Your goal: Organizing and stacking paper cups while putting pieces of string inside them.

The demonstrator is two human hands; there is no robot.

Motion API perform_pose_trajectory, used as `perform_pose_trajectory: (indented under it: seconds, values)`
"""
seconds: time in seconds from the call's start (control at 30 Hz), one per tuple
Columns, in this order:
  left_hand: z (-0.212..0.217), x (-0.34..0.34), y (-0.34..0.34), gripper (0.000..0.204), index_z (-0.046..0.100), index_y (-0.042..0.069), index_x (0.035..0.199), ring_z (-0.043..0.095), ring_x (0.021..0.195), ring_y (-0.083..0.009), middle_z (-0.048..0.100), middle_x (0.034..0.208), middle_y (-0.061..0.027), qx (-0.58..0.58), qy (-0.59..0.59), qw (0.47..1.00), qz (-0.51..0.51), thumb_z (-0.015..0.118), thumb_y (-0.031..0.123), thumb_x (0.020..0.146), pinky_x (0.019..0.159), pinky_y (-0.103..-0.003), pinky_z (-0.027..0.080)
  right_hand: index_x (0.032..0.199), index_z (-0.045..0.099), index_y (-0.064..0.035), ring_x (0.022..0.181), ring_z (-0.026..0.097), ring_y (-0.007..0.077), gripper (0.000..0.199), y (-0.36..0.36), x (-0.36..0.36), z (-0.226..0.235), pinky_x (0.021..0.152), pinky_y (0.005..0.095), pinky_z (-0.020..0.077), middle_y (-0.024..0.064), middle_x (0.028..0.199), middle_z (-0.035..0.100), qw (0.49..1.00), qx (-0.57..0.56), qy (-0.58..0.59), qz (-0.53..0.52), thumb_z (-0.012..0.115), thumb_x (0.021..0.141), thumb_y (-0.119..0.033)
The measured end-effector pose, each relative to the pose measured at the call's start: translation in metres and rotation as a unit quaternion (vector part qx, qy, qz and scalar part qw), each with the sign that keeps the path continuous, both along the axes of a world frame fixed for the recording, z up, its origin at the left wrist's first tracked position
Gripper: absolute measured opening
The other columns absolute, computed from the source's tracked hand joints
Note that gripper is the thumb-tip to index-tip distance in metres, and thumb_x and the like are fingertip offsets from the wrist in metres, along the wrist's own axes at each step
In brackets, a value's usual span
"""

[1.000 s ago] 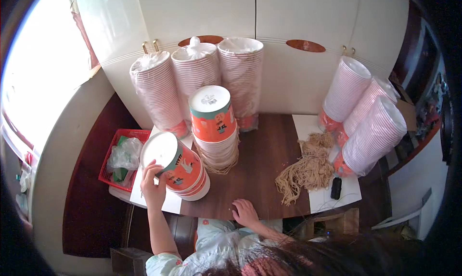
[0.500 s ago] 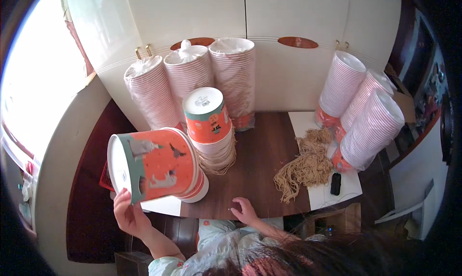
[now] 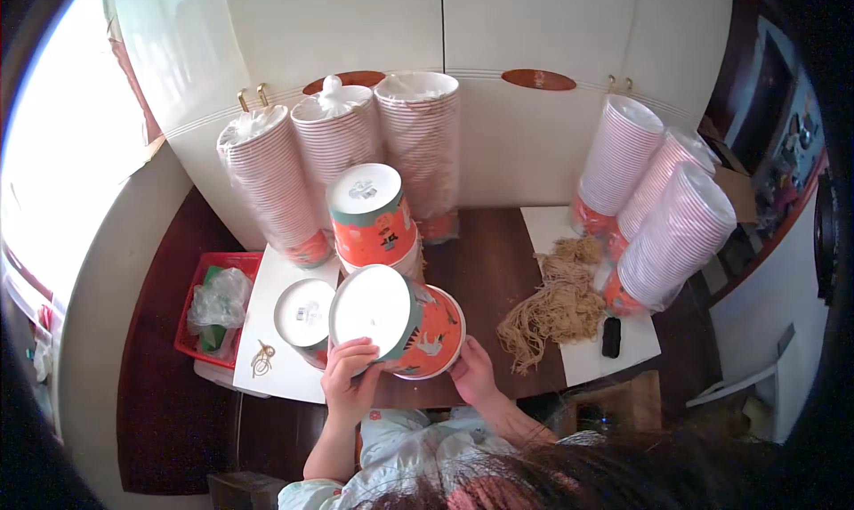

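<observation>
Small packing or craft workroom, likely home-based. Dark wooden worktop [image 3: 498, 261] set against white cabinet doors [image 3: 427, 92]. Tall sleeved stacks of paper cups [image 3: 276, 190] ranged left and right [image 3: 676, 234]. Bundle of tan cords [image 3: 556, 301] laid on white sheet. Red basket [image 3: 191, 319] kept beside worktop.

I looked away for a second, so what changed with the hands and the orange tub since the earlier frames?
The orange paper tub, lifted off the left stack by the left hand, has swung right to the person's front. The right hand left the table edge and now grips the tub's open rim, so both hands hold it. The wrapped cup stacks, the twine bundle and the red basket stayed put.
</observation>
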State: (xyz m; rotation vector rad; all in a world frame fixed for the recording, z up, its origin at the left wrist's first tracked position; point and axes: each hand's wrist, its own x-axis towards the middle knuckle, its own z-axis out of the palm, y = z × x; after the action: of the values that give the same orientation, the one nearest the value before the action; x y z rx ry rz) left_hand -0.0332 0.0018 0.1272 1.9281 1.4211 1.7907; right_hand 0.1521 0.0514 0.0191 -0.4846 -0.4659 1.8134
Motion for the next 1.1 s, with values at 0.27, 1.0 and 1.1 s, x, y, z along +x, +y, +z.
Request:
perform_pose_trajectory:
  seconds: [0.27,1.0,1.1]
  values:
    - [-0.002,0.000,0.002,0.016,0.056,0.003,0.074,0.056,0.092,-0.0269,0.061,0.085,-0.0083,0.006,0.069,0.998,-0.001,0.068,0.001,0.064,0.080,-0.036,0.044,0.096,0.049,-0.0077,0.077,0.055,0.0117,0.015,0.010,0.002,-0.012,0.069,0.0273,0.0457,0.0008,0.085,0.057,0.999,0.001,-0.037,-0.001,0.043,0.089,-0.020]
    - [-0.038,0.000,-0.020,0.014,0.049,0.001,0.085,0.045,0.112,-0.0282,0.057,0.105,-0.0162,-0.093,-0.188,0.969,-0.130,0.057,-0.004,0.074,0.096,-0.039,0.031,0.108,0.050,-0.0005,0.104,0.051,0.0220,0.027,0.173,0.053,-0.138,0.095,0.0352,0.0369,0.0109,0.110,0.054,0.976,-0.090,0.072,-0.182,0.042,0.083,-0.007]
    - [-0.062,-0.005,-0.021,0.013,0.049,0.001,0.087,0.047,0.109,-0.0249,0.055,0.107,-0.0157,-0.132,-0.268,0.945,-0.134,0.056,-0.003,0.077,0.094,-0.037,0.033,0.110,0.046,-0.0028,0.107,0.045,0.0228,0.027,0.175,0.050,-0.116,0.096,0.0346,0.0343,0.0118,0.114,0.049,0.971,-0.185,-0.014,-0.152,0.041,0.087,-0.016]
